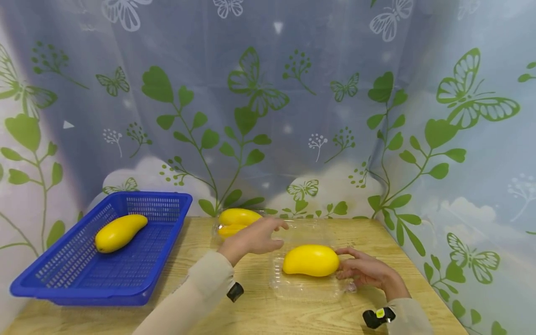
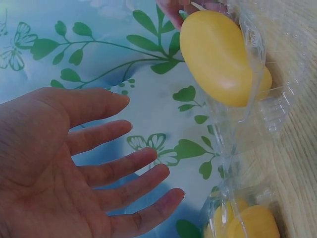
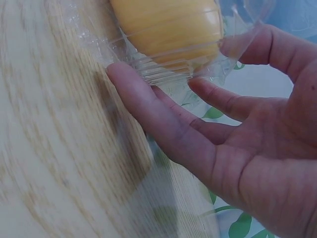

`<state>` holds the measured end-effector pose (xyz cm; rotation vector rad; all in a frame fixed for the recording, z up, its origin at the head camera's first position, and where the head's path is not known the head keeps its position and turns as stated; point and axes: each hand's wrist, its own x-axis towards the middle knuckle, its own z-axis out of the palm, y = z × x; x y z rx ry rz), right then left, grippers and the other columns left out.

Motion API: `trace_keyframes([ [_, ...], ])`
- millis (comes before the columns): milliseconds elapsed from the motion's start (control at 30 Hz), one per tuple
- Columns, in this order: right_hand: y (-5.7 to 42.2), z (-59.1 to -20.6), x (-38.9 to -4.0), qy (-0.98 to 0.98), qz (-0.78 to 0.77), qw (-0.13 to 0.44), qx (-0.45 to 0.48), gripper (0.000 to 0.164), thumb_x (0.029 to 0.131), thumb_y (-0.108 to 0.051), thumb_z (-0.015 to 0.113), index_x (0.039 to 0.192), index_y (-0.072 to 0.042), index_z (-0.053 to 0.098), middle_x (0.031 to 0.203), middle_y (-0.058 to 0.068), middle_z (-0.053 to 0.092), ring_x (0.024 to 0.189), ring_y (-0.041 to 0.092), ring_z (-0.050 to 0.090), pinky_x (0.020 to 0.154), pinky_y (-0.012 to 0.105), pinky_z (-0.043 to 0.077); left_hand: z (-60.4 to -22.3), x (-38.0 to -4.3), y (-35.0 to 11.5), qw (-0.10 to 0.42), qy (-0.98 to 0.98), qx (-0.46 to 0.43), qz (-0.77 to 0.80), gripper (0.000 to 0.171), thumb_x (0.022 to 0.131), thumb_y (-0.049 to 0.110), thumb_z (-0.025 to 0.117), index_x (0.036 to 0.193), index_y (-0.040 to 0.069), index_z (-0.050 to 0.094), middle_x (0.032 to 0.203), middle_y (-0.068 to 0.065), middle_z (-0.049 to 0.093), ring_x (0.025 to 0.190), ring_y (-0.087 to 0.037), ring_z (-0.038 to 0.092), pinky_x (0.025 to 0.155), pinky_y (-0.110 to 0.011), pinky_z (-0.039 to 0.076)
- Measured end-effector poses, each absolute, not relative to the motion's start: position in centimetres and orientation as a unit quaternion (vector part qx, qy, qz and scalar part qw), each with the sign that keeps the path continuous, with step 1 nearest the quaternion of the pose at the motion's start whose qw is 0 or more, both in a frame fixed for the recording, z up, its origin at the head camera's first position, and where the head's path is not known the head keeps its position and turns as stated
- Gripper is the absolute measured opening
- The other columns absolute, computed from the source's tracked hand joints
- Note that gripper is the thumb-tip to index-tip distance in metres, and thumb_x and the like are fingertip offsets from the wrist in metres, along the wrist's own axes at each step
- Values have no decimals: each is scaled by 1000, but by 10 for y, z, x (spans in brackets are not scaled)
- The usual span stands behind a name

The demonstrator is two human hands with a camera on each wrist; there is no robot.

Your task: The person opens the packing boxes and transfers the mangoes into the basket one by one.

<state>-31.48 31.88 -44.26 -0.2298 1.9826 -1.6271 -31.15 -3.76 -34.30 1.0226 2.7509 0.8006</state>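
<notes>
Front mango: yellow, lying on its side in the clear box, broad end towards the right hand, narrower end to the left
Clear box: thin see-through plastic with ribbed walls, set on the tabletop; more clear plastic shows behind the mango, its outline faint
Right hand: gripping the right end of the clear box — thumb and fingers bent around the plastic, just beside the mango
Left hand: fingers relaxed and spread, holding nothing, above the tabletop between the rear pack and the front mango
Rear pack: a second clear container beyond the left hand, near the backdrop
Rear mangoes: two, yellow, together inside the rear pack, partly hidden by the left hand
Blue basket: plastic with slotted walls, well to the left
Basket mango: one, yellow, resting inside on the left — slightly curved
Tabletop: pale wood grain
Backdrop: blue-grey cloth printed with green leaves and butterflies
</notes>
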Motion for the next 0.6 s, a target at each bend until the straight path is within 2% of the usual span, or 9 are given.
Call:
trace_keyframes([
  [433, 318, -442, -315, 741, -608, 275, -79, 59, 103, -18, 53, 154, -2, 27, 130, 15, 65, 102, 20, 71, 70, 30, 62, -349, -319, -26, 62, 909, 327, 250, 44, 100, 17, 65, 142, 9, 59, 147, -11, 60, 134, -34, 57, 112, -51, 48],
  [600, 319, -443, -315, 739, -610, 276, -79, 59, 103, -18, 53, 154, -2, 28, 128, 15, 64, 100, 19, 72, 70, 30, 63, -352, -321, -19, 67, 913, 321, 242, 44, 99, 17, 65, 142, 11, 60, 148, -10, 59, 132, -30, 58, 109, -49, 50],
])
